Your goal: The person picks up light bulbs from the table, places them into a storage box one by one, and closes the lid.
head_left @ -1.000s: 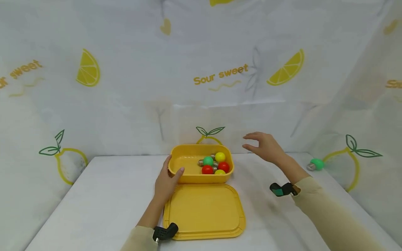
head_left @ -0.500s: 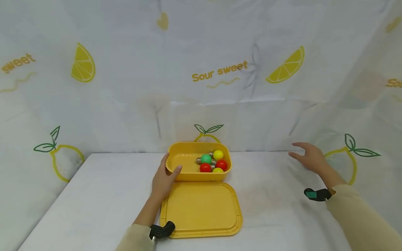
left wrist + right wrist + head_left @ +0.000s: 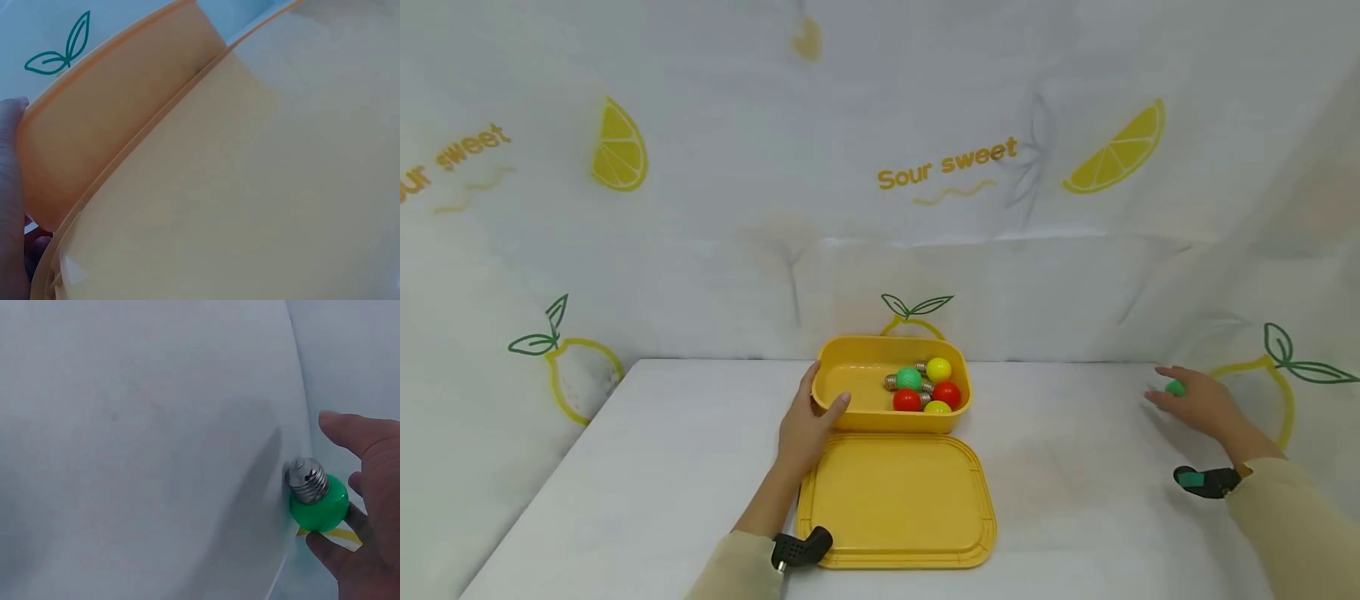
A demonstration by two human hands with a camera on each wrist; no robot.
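Observation:
My left hand [image 3: 802, 425] grips the left end of a yellow plastic box [image 3: 880, 423], thumb over its front rim and fingers along its side. Inside lie several light bulbs: a green bulb [image 3: 908, 379], two red, among them one red bulb [image 3: 947, 393], and two yellow, one being the rear yellow bulb [image 3: 938, 369]. Far to the right, my right hand [image 3: 1204, 402] reaches around another green light bulb [image 3: 325, 515] at the table's edge. In the right wrist view its fingertips are right at the green globe, while the thumb [image 3: 344, 428] stands apart from the bulb's metal base.
A yellow lid [image 3: 898, 500] lies flat in front of the box, close against it. The white table [image 3: 1067, 467] ends at a lemon-printed cloth backdrop [image 3: 715, 283] behind and on the right.
My right hand has moved right and down from beside the box to the lone green bulb. My left hand has kept its grip on the box.

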